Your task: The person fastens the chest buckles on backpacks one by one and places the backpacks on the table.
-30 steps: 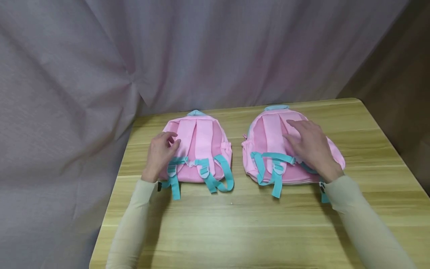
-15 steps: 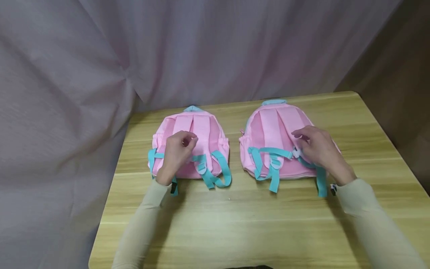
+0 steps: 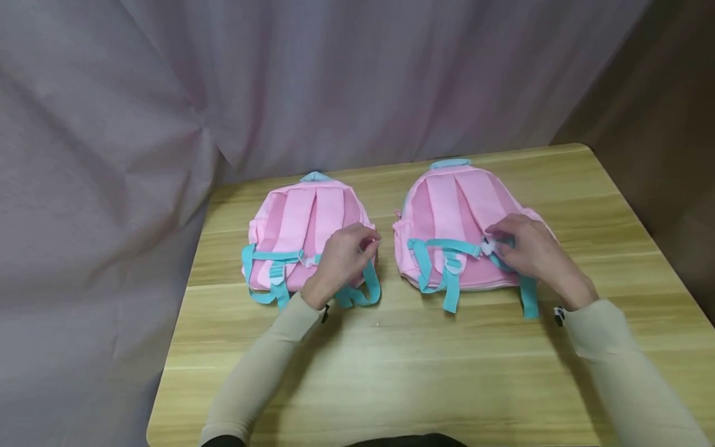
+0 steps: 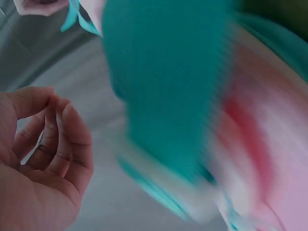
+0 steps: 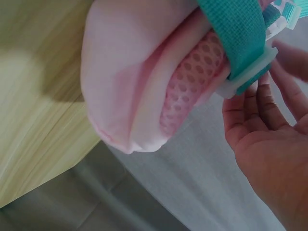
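Two pink backpacks with teal straps lie straps up on the table, the left backpack [image 3: 296,217] and the right backpack [image 3: 447,205]. My left hand [image 3: 343,257] is over the right side of the left backpack. In the left wrist view its fingers curve loosely toward the thumb and hold nothing, beside a blurred teal strap [image 4: 168,86]. My right hand [image 3: 530,248] reaches over the right backpack, fingertips right at the white buckle [image 3: 488,246] of its cross strap. The right wrist view has those fingers [image 5: 262,106] bent beside a white strap adjuster [image 5: 250,72], near the mesh padding.
A light wood table [image 3: 391,372] carries both backpacks. Behind it and to the left hangs a grey-mauve curtain [image 3: 363,81]. The table's rounded far corner [image 3: 581,149] stands before a brown surface at the right.
My left hand has moved right across the left backpack. My right hand has come down closer to the buckle, its fingers drawn nearer together. The head view has shifted slightly.
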### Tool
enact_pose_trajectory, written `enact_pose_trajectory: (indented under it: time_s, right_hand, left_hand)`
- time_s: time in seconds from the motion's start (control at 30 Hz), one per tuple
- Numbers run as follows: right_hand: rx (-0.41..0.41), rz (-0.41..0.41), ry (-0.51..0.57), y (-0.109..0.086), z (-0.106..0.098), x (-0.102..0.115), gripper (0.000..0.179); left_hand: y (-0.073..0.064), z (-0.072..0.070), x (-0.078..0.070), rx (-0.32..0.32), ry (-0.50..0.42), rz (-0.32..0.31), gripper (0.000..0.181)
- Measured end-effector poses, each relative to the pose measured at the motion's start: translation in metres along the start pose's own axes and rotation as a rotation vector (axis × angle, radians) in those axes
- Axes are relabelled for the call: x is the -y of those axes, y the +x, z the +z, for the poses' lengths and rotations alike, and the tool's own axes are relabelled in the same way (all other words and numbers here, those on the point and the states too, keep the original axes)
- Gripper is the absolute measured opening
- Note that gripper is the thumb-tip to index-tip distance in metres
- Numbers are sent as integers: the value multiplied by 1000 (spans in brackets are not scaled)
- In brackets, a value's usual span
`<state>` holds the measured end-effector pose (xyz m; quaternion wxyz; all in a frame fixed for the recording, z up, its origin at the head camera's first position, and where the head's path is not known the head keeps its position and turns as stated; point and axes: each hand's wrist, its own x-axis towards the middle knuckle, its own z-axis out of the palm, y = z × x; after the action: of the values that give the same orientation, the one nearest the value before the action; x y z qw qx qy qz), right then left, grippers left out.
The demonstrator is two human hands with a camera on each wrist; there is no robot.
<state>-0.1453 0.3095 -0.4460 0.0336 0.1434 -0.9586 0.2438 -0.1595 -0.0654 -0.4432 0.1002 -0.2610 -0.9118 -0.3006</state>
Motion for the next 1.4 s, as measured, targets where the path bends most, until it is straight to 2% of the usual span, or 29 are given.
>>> enact_pose_trajectory:
  time_s: [0.13, 0.3, 0.43, 0.67, 0.73, 0.87, 1.03, 1.2, 1.4]
  right_hand:
    - [45, -14, -23, -4, -3, -4, 36]
    - [80, 19, -58, -7, -6, -11, 37]
    - [82, 21, -51, -5, -5, -14, 36]
    - [75, 31, -59, -4, -5, -17, 34]
    - [66, 22, -53, -5, -4, -18, 33]
    - [61, 13, -46, -6, 0, -19, 31]
    - [72, 11, -40, -6, 2, -17, 30]
    - [71, -1, -33, -6, 5, -16, 29]
    - [61, -26, -13, -6, 9, -15, 28]
  left_hand:
    - [11, 14, -20, 83, 18, 54, 10]
    - [32, 36, -48, 167, 75, 165, 17]
    - [45, 51, -65, 225, 164, 221, 23]
    - [66, 74, -86, 297, 342, 325, 34]
    - [71, 80, -91, 338, 381, 331, 39]
    - [78, 93, -102, 413, 446, 303, 50]
    - [84, 104, -108, 449, 494, 282, 51]
    - [87, 107, -109, 509, 481, 282, 43]
    - [89, 111, -108, 522, 448, 283, 45]
